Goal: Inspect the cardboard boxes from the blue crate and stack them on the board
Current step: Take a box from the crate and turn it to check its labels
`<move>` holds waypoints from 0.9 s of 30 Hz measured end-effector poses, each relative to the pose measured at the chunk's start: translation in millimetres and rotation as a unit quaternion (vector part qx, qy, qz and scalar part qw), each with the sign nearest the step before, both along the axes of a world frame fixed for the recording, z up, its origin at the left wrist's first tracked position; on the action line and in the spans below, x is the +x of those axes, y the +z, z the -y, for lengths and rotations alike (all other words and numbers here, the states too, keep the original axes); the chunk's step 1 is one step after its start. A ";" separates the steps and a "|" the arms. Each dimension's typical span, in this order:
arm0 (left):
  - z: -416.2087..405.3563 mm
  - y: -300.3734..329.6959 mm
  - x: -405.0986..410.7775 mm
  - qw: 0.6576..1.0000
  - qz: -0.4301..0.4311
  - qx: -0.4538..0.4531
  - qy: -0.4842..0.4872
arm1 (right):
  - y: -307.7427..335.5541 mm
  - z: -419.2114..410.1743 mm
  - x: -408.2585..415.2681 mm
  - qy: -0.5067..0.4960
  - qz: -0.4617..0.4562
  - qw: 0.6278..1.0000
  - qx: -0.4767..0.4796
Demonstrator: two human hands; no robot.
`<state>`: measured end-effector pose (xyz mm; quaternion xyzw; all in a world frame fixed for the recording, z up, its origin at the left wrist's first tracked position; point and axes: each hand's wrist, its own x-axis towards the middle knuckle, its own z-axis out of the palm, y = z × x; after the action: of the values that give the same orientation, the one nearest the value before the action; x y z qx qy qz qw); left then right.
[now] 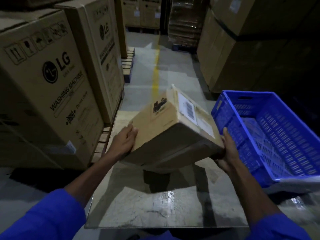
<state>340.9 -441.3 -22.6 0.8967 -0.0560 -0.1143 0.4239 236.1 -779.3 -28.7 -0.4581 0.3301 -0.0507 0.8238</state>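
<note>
Flanking the held cardboard box (166, 129): blue crate (270, 135), washing-machine cartons (52, 84).

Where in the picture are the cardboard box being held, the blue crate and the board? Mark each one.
cardboard box (161, 129): head view, on its tan upper face below the dark logo.
blue crate (226, 118): head view, on its near left wall.
board (155, 210): head view, on its bare glossy surface below the box.

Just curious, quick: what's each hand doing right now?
Left hand: grips the cardboard box at its left side.
Right hand: grips the same box's lower right corner.
</note>
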 end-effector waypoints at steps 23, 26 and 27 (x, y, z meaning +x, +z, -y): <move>24.0 48.5 23.8 0.957 -0.123 -0.249 0.086 | 58.5 -63.7 56.9 0.164 -0.037 0.928 -0.333; 24.7 46.6 25.0 0.965 -0.098 -0.226 0.090 | 58.4 -64.8 57.6 0.151 -0.033 0.929 -0.337; 24.5 46.0 24.9 0.967 -0.093 -0.222 0.090 | 58.4 -64.7 57.8 0.150 -0.032 0.930 -0.334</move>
<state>365.8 -465.8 23.4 0.7671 0.0402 -0.1430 0.6242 293.9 -714.6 29.7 -0.7525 0.2477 -0.0197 0.6099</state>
